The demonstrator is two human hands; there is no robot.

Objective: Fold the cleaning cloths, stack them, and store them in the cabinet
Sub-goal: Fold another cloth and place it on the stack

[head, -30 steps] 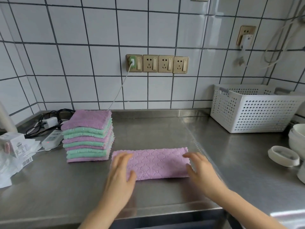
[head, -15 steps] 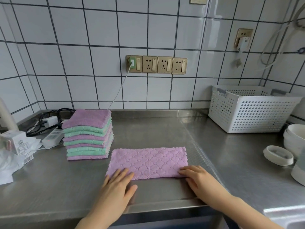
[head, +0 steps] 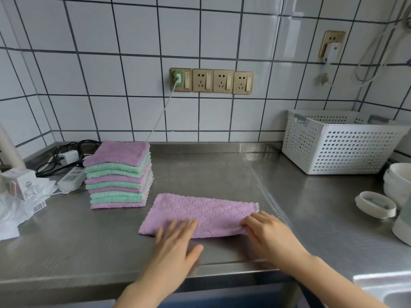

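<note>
A purple quilted cloth (head: 206,213), folded into a long strip, lies flat on the steel counter (head: 66,236) in front of me. My left hand (head: 175,238) rests on its near left part with straight fingers. At the strip's near right corner, my right hand (head: 271,234) pinches the edge with curled fingers. A stack of several folded purple and green cloths (head: 119,174) stands to the left, apart from both hands. No cabinet is in view.
A white perforated basket (head: 340,143) stands at the back right. White bowls (head: 398,181) and a white oval lid (head: 374,204) sit at the right edge. A power strip (head: 72,177), cables, a small box and plastic wrapping lie at the left. Wall sockets sit above the counter.
Both hands slid from the top of the strip back to its near edge. The right hand's fingers went from flat to curled on the near right corner.
</note>
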